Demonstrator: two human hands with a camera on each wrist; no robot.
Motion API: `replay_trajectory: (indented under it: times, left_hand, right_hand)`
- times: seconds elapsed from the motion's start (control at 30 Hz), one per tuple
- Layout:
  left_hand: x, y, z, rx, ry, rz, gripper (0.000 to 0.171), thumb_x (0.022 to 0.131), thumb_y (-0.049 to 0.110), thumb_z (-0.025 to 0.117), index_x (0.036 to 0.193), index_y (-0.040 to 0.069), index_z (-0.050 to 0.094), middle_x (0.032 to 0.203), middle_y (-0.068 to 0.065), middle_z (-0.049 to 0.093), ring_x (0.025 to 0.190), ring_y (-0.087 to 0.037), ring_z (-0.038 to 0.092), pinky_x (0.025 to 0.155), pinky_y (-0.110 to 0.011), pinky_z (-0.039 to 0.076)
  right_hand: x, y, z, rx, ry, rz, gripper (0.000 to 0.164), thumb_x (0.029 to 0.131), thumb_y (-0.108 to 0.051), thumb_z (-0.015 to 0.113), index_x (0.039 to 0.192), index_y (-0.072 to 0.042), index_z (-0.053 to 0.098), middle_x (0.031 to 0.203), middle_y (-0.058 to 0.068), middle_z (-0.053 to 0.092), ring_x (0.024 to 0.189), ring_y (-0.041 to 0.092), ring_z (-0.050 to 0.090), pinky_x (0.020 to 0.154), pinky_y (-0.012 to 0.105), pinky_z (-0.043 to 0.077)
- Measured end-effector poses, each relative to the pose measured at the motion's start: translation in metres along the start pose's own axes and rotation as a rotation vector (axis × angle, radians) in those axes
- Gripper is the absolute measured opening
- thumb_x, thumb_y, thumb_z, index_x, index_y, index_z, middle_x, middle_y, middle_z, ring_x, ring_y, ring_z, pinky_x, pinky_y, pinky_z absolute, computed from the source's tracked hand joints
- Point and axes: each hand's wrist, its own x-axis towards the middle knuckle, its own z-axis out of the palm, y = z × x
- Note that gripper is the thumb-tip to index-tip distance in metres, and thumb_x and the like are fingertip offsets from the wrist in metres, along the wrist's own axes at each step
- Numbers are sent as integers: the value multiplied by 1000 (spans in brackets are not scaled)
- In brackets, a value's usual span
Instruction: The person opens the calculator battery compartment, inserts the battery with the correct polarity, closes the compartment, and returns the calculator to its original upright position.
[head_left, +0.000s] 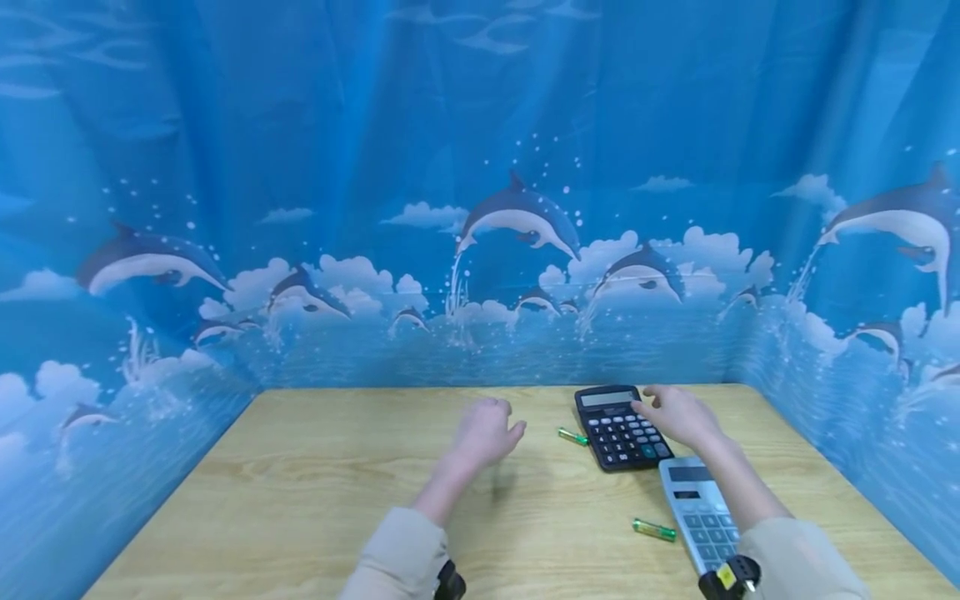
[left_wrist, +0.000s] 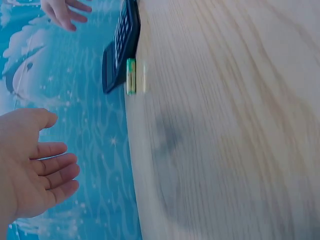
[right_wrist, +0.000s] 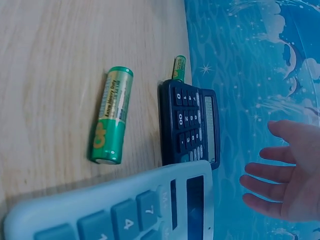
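Observation:
A black calculator (head_left: 622, 429) lies face up at the back right of the table. My right hand (head_left: 678, 414) hovers by its upper right corner, fingers loosely bent and holding nothing. In front of it, partly under my right forearm, lies a light blue calculator (head_left: 701, 508). One green battery (head_left: 573, 436) rests at the black calculator's left side. Another green battery (right_wrist: 111, 115), marked GP, lies left of the light blue calculator. My left hand (head_left: 483, 431) is held above the table left of these things; the left wrist view shows its palm bare and fingers relaxed.
The wooden table (head_left: 315, 483) extends left of the hands and toward the front. A blue curtain (head_left: 360, 167) printed with dolphins and clouds stands along the table's back and both sides.

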Motion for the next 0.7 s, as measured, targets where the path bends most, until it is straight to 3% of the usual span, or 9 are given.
replay_trajectory:
  times: [0.27,0.4,0.53,0.7]
  left_hand:
    - [4,25,12,-163,-45,-74,38,88,31,61,112,0,61,107,-13,62,99,-27,58,82,-38,48]
    - [5,33,19,-314,-53,-139,36,87,26,62,109,-2,60,94,-12,63,82,-24,60,70,-36,50]
    - [5,42,29,-467,-73,-184,33,86,20,62,108,-5,60,79,-8,60,63,-16,54,56,-29,46]
    - [4,58,39,-571,-95,-214,27,84,14,63,103,-4,62,76,-5,58,59,-13,50,51,-25,43]
  right_hand:
    - [11,8,-4,48,-27,-6,54,91,-31,54,122,13,49,104,27,59,88,36,58,68,45,48]
    - [18,4,-7,62,-44,-8,50,91,-25,55,123,13,48,106,29,57,92,39,57,71,46,49]
    - [28,2,-10,80,-55,-6,45,92,-19,53,124,12,47,110,31,56,97,42,55,74,47,48]
    - [40,4,-10,78,-63,0,42,92,-16,53,125,11,48,111,31,55,99,43,54,75,48,48]
